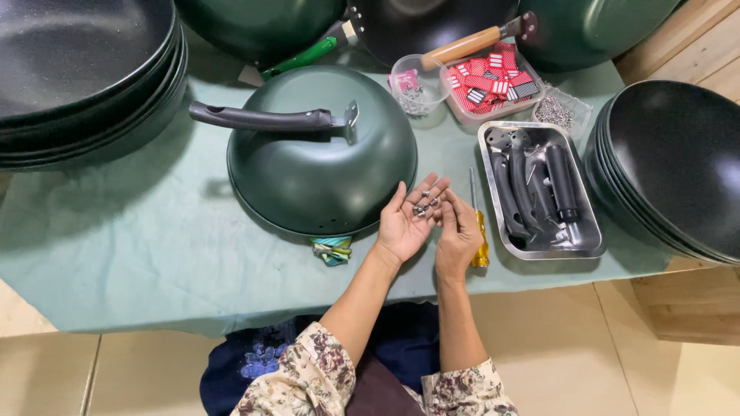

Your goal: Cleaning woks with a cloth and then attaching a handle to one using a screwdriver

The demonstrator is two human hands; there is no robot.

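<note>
My left hand (407, 222) lies palm up near the table's front edge, cupping several small metal screws (422, 206). My right hand (459, 231) is beside it, its fingertips touching the screws in the left palm. Just left of my hands a dark green wok (308, 173) rests upside down on the green cloth, with a black handle (258, 119) lying across its top. A yellow-handled screwdriver (479, 231) lies on the cloth right behind my right hand.
A steel tray (590, 243) of black handles sits to the right. Stacks of black pans stand far left (85, 77) and far right (678, 166). At the back are more woks, a plastic cup of screws (415, 85) and a tub of red tags (493, 81).
</note>
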